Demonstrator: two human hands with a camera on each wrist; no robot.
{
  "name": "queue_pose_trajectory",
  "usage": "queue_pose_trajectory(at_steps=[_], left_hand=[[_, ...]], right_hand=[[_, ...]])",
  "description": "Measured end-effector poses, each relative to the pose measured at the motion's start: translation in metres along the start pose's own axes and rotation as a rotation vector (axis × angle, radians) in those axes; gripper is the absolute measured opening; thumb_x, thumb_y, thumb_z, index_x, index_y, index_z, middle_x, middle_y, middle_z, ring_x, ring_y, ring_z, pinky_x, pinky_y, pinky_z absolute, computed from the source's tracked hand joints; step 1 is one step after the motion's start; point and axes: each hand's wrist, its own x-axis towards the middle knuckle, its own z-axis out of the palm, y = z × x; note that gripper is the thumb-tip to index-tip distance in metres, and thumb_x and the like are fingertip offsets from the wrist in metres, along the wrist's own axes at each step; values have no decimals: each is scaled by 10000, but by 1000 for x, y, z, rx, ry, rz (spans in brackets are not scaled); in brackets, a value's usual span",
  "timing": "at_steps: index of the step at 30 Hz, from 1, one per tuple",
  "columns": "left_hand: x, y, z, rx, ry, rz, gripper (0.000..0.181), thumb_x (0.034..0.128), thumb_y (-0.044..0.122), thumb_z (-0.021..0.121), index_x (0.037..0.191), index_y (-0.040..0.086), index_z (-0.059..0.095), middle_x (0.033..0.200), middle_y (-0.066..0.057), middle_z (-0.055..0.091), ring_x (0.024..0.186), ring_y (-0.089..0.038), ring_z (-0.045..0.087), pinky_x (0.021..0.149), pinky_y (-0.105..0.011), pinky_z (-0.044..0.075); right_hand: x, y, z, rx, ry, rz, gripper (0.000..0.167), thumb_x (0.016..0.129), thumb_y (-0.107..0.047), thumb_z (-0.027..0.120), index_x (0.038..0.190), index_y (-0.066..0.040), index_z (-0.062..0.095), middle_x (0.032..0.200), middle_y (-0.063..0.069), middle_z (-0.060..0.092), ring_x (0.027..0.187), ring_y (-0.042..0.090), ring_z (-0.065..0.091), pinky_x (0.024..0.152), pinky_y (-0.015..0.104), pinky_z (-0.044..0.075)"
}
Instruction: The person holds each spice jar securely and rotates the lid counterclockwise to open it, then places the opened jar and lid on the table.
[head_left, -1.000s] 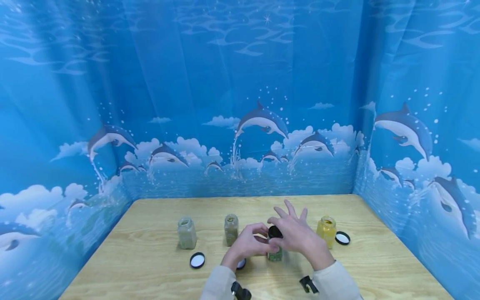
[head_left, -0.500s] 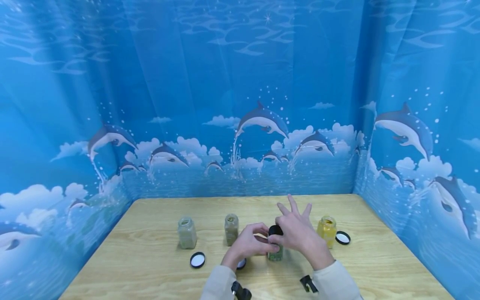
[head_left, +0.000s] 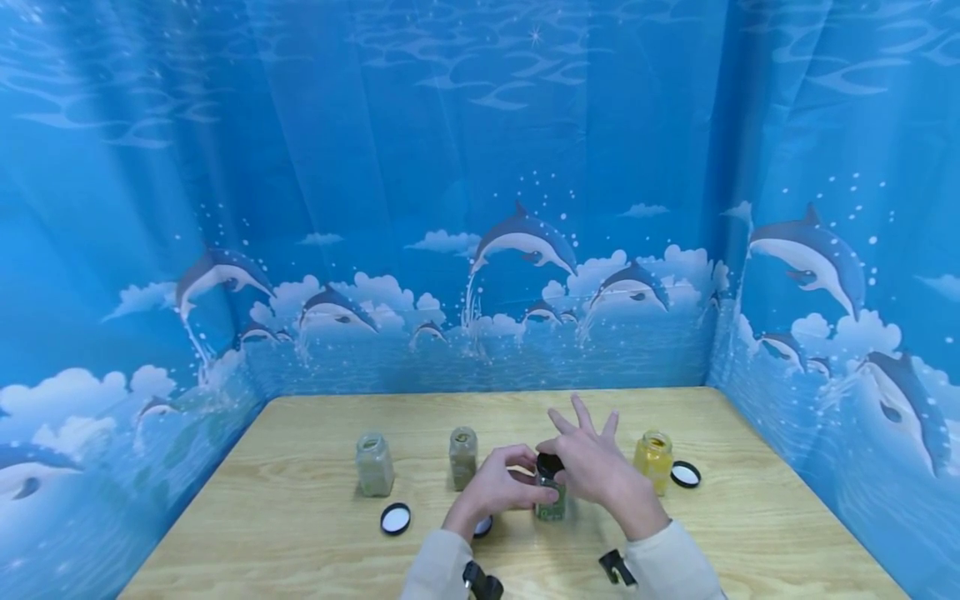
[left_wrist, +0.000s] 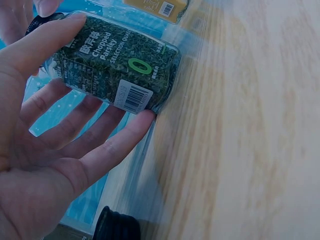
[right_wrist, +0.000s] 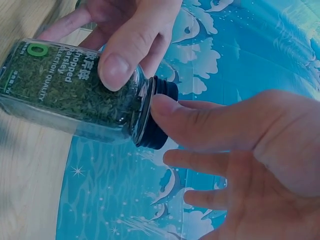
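A glass jar of chopped parsley (left_wrist: 112, 62) stands upright on the table between the two hands. My left hand (head_left: 504, 483) grips its side, the thumb (left_wrist: 42, 42) across the label and the fingers around the far face. On top sits a black lid (right_wrist: 159, 117), pinched by the thumb and index finger of my right hand (head_left: 596, 467). The other right fingers (right_wrist: 207, 199) are spread away from the jar. In the right wrist view the lid is on the jar's neck; whether it is tight I cannot tell.
Uncapped jars stand along the table (head_left: 315, 467): a pale one (head_left: 374, 467), a brownish one (head_left: 462, 460) and a yellow one (head_left: 653, 462). Black lids lie white side up, one at left (head_left: 395, 519), one at right (head_left: 686, 475), and one (head_left: 483, 527) partly behind my left wrist.
My right hand has turned slightly back and forth at the black lid, its thumb shifting along the rim. My left hand and the jar have stayed in place.
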Motion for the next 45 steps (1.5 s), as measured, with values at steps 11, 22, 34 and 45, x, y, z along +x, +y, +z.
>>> queue_pose_trajectory(at_steps=[11, 22, 34, 45], left_hand=[[1, 0, -1, -5, -2, 2, 285, 814, 138, 875, 1057, 118, 727, 1074, -39, 709, 924, -180, 743, 719, -365, 657], [0, -1, -1, -17, -13, 17, 290, 810, 140, 885, 1036, 100, 707, 1059, -28, 755, 953, -186, 744, 700, -327, 644], [1, -2, 0, -7, -15, 1, 274, 816, 127, 878, 1038, 123, 717, 1066, -31, 765, 961, -193, 740, 707, -398, 656], [2, -1, -1, -17, -12, -2, 288, 812, 133, 879, 1051, 115, 720, 1077, -50, 722, 930, -181, 746, 693, -347, 654]], right_hand=[[1, 1, 0, 14, 2, -1, 412, 812, -153, 863, 1211, -184, 765, 1599, 220, 438, 1556, 548, 129, 1022, 951, 22], [3, 5, 1, 30, 42, 1, 525, 885, -412, 799, 1310, -124, 688, 1560, 233, 480, 1547, 542, 173, 1041, 943, 54], [4, 6, 4, -28, 61, 33, 404, 862, -490, 804, 997, -111, 771, 1514, 213, 537, 1540, 520, 225, 1052, 935, 116], [3, 4, 2, -17, 29, 5, 306, 830, -257, 861, 1119, -191, 785, 1514, 194, 536, 1524, 543, 235, 1021, 954, 116]])
